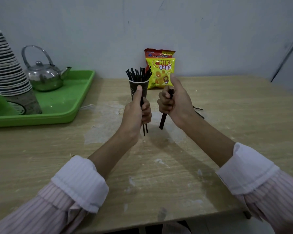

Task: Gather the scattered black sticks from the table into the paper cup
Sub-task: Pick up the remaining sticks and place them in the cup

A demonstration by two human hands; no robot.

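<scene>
A green tray (61, 105) is carrying a steel kettle (44, 76) and stacked cups (8, 71) at the table's (243, 115) left. The paper cup (135, 87) is holding many black sticks (138, 74), partly behind the left hand (135, 112). A snack bag (160, 70) behind is reading "Chiki Balls". Both hands are gripping stick bundles; the right hand (174, 102) is hiding loose sticks (199, 111) on the table.
</scene>
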